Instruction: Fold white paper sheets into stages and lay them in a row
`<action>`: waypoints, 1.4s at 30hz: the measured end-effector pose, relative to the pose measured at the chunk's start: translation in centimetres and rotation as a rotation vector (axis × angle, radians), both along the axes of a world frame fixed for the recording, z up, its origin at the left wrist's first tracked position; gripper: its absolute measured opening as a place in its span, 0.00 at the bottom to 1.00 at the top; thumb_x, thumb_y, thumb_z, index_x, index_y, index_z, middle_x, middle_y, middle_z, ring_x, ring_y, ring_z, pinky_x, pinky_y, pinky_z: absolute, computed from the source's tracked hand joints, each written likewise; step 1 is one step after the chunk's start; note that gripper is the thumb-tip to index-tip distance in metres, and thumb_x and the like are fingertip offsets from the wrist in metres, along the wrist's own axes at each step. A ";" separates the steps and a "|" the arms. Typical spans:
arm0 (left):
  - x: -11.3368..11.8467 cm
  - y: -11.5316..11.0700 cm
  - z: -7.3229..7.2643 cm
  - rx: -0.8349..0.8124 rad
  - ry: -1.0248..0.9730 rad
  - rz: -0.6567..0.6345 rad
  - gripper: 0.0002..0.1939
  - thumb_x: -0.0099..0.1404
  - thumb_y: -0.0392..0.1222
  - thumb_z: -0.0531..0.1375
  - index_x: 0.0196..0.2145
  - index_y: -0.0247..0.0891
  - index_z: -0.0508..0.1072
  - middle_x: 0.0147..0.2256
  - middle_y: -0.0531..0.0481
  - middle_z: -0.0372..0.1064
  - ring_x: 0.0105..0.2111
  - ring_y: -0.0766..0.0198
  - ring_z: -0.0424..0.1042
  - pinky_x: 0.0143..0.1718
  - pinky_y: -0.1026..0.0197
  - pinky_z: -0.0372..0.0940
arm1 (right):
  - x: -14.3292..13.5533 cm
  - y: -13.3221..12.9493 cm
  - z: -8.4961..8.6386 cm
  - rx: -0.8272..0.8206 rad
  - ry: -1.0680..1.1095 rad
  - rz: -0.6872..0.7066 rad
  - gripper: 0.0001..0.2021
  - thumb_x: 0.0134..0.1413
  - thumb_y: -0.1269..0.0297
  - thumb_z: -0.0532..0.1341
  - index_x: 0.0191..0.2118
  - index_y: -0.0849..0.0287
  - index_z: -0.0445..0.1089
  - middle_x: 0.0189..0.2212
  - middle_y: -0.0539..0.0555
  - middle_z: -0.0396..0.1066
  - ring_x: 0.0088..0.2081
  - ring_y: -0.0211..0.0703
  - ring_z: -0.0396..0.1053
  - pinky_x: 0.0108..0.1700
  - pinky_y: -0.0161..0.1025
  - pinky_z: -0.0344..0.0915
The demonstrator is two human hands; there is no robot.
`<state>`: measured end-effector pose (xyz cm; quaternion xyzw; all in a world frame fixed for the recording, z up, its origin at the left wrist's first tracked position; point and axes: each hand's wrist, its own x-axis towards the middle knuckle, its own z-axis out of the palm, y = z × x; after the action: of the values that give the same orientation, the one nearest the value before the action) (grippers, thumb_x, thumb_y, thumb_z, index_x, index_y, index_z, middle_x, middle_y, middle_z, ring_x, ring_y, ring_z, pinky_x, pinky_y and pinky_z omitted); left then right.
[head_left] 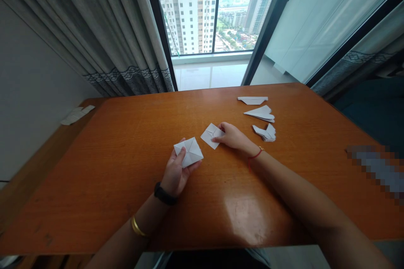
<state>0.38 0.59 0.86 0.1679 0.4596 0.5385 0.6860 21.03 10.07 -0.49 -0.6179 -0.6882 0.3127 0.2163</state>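
Observation:
My left hand is closed around a white folded paper square, thumb on top and fingers beneath. Creases run across its face towards the middle. Just to the right, my right hand pinches the right corner of a smaller white folded paper square between thumb and fingers. That second piece also has crease lines and is held just above or against the tabletop; I cannot tell which. The two papers are close together but apart.
On the brown wooden table, a flat folded paper, a paper plane and another folded paper piece lie beyond my right hand. White paper rests at the far left. A blurred-out object is at the right edge.

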 end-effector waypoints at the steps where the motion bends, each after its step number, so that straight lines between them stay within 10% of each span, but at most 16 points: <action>1: 0.0 0.0 0.0 0.000 -0.009 0.011 0.22 0.66 0.38 0.56 0.57 0.50 0.61 0.52 0.46 0.66 0.44 0.57 0.72 0.41 0.48 0.72 | 0.1 0.1 0.2 -0.003 0.048 0.007 0.12 0.43 0.59 0.66 0.31 0.59 0.67 0.29 0.50 0.70 0.29 0.40 0.65 0.29 0.35 0.60; 6: -0.2 0.2 -0.2 -0.027 -0.079 0.020 0.20 0.68 0.39 0.54 0.56 0.50 0.61 0.53 0.46 0.66 0.44 0.58 0.72 0.43 0.46 0.71 | -0.5 -1.2 2.3 0.216 0.318 0.034 0.06 0.54 0.63 0.58 0.35 0.59 0.69 0.32 0.52 0.72 0.31 0.40 0.69 0.33 0.37 0.65; 10: -0.3 0.2 -0.3 -0.049 -0.117 -0.051 0.18 0.68 0.43 0.53 0.55 0.42 0.64 0.51 0.42 0.68 0.43 0.56 0.73 0.38 0.51 0.72 | -2.3 -3.5 3.8 0.446 0.482 0.365 0.08 0.53 0.73 0.56 0.32 0.56 0.71 0.41 0.53 0.73 0.44 0.42 0.70 0.48 0.42 0.66; 19: -0.3 -0.1 0.4 -0.064 -0.187 -0.231 0.23 0.67 0.52 0.48 0.53 0.37 0.66 0.43 0.41 0.71 0.34 0.54 0.74 0.28 0.54 0.71 | -2.9 -3.8 2.8 0.312 0.493 0.718 0.11 0.55 0.78 0.54 0.30 0.56 0.69 0.44 0.52 0.73 0.50 0.40 0.69 0.53 0.43 0.65; 26: 0.1 -0.5 -0.3 0.070 0.028 -0.157 0.16 0.62 0.42 0.59 0.47 0.37 0.67 0.41 0.45 0.73 0.39 0.56 0.73 0.38 0.57 0.70 | -3.4 -4.0 2.9 0.342 0.417 0.469 0.14 0.59 0.75 0.50 0.41 0.56 0.71 0.49 0.54 0.69 0.52 0.41 0.66 0.56 0.45 0.61; 33: 0.1 -0.8 -0.5 0.314 0.296 -0.102 0.13 0.62 0.44 0.60 0.43 0.37 0.69 0.38 0.48 0.73 0.37 0.60 0.72 0.40 0.62 0.65 | -3.8 -5.9 2.2 -0.048 0.454 0.227 0.14 0.52 0.57 0.63 0.41 0.59 0.67 0.24 0.47 0.67 0.24 0.36 0.64 0.26 0.34 0.62; 42: -0.7 -0.2 -1.1 0.532 0.821 -0.211 0.07 0.55 0.39 0.66 0.35 0.42 0.78 0.35 0.48 0.72 0.38 0.58 0.66 0.45 0.63 0.59 | -1.4 -7.2 1.6 0.322 0.177 0.301 0.04 0.59 0.66 0.56 0.34 0.57 0.66 0.31 0.52 0.68 0.33 0.40 0.65 0.36 0.37 0.62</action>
<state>-0.32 0.39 -0.20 0.5806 0.5189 0.4544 0.4327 19.66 2.89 1.07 -0.4363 -0.7918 0.2806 0.3225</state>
